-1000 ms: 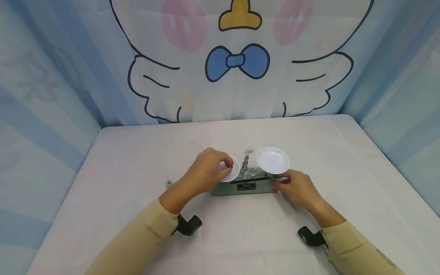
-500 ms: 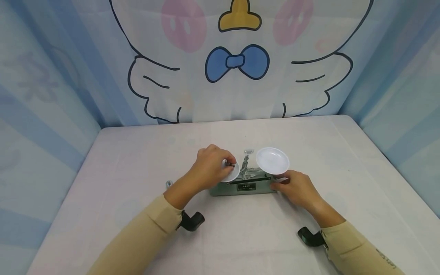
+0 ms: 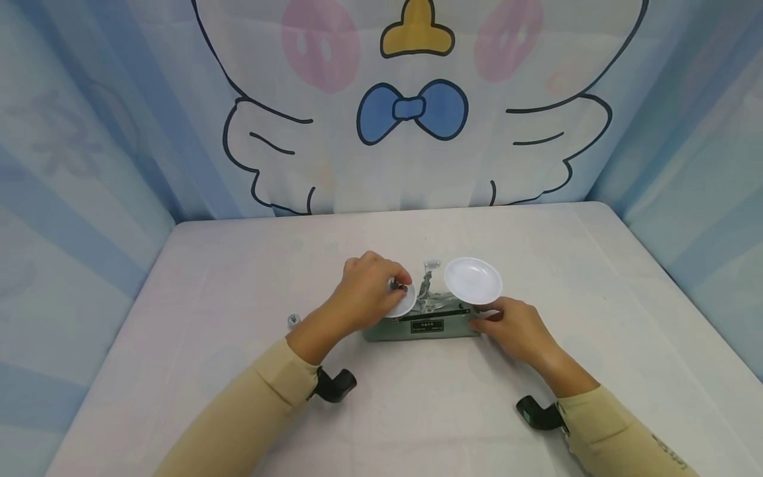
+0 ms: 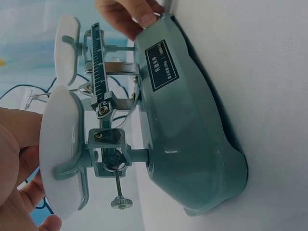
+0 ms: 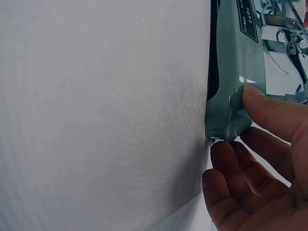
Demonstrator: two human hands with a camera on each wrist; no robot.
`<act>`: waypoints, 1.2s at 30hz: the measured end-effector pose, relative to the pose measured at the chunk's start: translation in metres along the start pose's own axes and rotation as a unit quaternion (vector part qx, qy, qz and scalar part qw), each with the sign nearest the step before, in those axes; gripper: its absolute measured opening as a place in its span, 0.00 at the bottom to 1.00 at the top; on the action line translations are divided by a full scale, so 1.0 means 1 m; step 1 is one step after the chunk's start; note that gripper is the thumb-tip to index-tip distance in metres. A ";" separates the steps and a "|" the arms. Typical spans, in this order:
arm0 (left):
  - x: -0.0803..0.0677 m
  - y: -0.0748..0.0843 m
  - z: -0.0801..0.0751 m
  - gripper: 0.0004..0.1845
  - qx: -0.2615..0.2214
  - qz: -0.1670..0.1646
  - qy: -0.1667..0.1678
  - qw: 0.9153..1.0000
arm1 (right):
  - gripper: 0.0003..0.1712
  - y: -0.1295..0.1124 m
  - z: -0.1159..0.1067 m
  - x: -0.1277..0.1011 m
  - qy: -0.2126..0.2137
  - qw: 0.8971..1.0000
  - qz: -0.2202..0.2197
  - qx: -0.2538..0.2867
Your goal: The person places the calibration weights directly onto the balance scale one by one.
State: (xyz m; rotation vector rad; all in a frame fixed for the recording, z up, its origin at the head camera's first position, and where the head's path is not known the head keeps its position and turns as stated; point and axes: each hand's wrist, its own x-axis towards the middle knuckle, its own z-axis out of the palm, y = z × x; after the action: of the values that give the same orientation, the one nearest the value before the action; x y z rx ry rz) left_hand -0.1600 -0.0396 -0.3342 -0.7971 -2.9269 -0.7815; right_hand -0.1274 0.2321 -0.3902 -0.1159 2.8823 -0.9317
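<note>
we see a small metal weight (image 3: 398, 286) pinched between the fingertips of the left hand (image 3: 365, 291), right over the left white pan (image 3: 403, 302) of a green balance scale (image 3: 424, 324) that sits near the middle of the bench (image 3: 238, 278). whether the weight touches the pan we cannot tell. the right pan (image 3: 473, 279) sits higher. our right hand (image 3: 514, 326) rests at the scale's right end, its thumb pressed on the green base (image 5: 231, 103) while the other fingers lie loosely curled on the bench beside it, holding nothing. another small silvery piece (image 3: 293, 319) lies on the bench, well to the left of the scale. a cartoon curtain (image 3: 411, 106) hangs behind.
</note>
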 end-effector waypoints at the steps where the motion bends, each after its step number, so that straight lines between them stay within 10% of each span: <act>1: 0.000 0.000 0.000 0.07 -0.002 0.001 0.002 1.000 | 0.26 0.000 0.000 0.000 0.000 1.000 -0.001 0.000; 36: -0.043 -0.048 -0.031 0.20 -0.049 -0.104 0.007 0.993 | 0.25 -0.001 0.001 -0.001 0.001 1.000 -0.002 0.001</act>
State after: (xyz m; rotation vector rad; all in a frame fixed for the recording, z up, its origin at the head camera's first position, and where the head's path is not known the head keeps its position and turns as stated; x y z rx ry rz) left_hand -0.1487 -0.1106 -0.3347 -0.4936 -3.0120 -0.9465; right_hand -0.1268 0.2309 -0.3900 -0.1204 2.8846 -0.9359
